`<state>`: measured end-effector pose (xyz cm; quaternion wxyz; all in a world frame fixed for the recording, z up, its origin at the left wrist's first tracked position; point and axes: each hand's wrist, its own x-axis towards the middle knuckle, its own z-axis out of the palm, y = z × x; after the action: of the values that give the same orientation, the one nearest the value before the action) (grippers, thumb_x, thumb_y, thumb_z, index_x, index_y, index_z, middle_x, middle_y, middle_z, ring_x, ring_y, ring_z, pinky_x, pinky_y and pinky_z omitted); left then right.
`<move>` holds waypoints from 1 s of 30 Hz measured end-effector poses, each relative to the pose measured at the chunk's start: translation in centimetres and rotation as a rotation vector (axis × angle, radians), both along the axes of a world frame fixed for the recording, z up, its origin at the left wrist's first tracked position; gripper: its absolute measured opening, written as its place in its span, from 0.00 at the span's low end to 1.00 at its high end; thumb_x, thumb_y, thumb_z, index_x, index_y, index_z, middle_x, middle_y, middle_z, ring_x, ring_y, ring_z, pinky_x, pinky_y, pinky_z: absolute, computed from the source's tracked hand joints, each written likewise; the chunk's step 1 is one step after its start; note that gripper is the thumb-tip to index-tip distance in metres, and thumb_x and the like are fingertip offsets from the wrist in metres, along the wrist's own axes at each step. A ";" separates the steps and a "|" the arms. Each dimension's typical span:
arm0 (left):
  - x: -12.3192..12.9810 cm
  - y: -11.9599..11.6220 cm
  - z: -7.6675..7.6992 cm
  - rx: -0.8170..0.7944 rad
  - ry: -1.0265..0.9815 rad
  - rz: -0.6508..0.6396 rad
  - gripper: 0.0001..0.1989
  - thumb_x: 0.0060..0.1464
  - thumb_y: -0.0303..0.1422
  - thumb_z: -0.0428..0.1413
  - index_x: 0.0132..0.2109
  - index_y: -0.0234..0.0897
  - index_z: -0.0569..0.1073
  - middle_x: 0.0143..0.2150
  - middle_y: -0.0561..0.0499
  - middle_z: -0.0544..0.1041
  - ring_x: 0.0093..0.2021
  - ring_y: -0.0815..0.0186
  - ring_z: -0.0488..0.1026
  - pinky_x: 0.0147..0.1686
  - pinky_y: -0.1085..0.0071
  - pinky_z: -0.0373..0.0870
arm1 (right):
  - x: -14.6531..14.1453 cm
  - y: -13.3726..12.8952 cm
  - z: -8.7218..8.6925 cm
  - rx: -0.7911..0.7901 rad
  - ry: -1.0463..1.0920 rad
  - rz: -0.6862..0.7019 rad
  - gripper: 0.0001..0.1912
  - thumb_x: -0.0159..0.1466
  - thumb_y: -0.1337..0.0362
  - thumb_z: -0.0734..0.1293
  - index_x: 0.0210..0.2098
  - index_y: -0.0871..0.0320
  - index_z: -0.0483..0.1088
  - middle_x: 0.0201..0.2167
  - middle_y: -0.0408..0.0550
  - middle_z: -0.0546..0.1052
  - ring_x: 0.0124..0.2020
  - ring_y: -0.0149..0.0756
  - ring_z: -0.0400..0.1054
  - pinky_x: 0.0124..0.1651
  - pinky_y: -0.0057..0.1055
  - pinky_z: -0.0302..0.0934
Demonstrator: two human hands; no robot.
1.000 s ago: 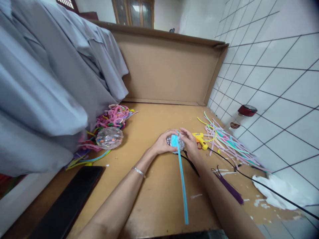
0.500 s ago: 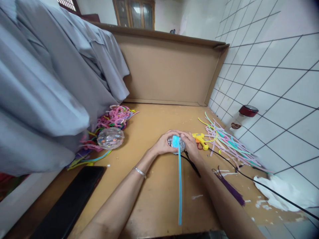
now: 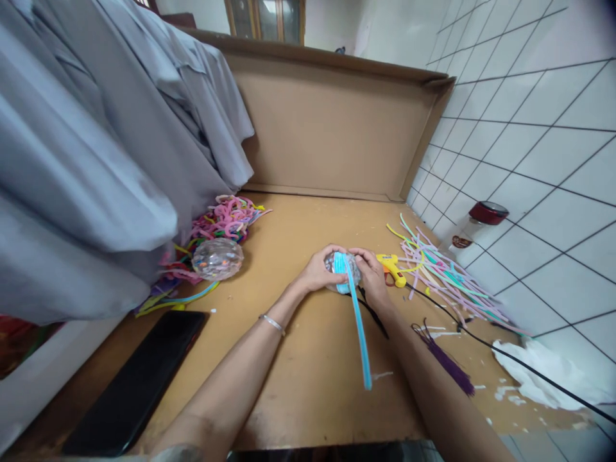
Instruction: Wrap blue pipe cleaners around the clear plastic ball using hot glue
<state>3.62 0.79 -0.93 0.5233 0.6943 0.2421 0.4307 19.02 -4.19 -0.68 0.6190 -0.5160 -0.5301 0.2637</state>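
Between my hands is a clear faceted ball (image 3: pixel 330 263), with light blue strips (image 3: pixel 360 327) laid across it and their long loose ends hanging toward the table's front edge. My left hand (image 3: pixel 320 268) is wrapped round the ball's left side, its thumb on the blue strips. Fingers of my right hand (image 3: pixel 369 273) curl against the upper right side. The palm-side parts of both hands are hidden. Just right of my right hand lies a yellow glue gun (image 3: pixel 393 269) with a black cable.
On the left are a second clear ball (image 3: pixel 217 259), tangled coloured strips (image 3: pixel 231 217) and a black phone-like slab (image 3: pixel 139 378). To the right lie loose strips (image 3: pixel 452 282), a purple tassel (image 3: pixel 450 366), white tissue (image 3: pixel 539 372) and a red-lidded jar (image 3: pixel 487 213). Cardboard (image 3: pixel 327 128) stands behind.
The ball has turned slightly between my hands, and more blue shows on it. The loose strip ends have swung to the right. The whole view has shifted a little.
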 end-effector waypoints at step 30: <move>-0.4 0.0 0.9 -0.046 0.056 0.010 0.29 0.34 0.34 0.67 0.46 0.34 0.71 0.36 0.54 0.72 0.35 0.70 0.67 0.37 0.73 0.66 | -1.3 -2.4 2.0 0.347 -0.470 -0.114 0.10 0.66 0.62 0.61 0.38 0.54 0.74 0.35 0.46 0.76 0.39 0.37 0.70 0.45 0.37 0.65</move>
<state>3.23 0.81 -0.04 0.5299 0.6926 0.2698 0.4083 17.71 -6.56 1.36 0.5719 -0.4785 -0.6662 0.0072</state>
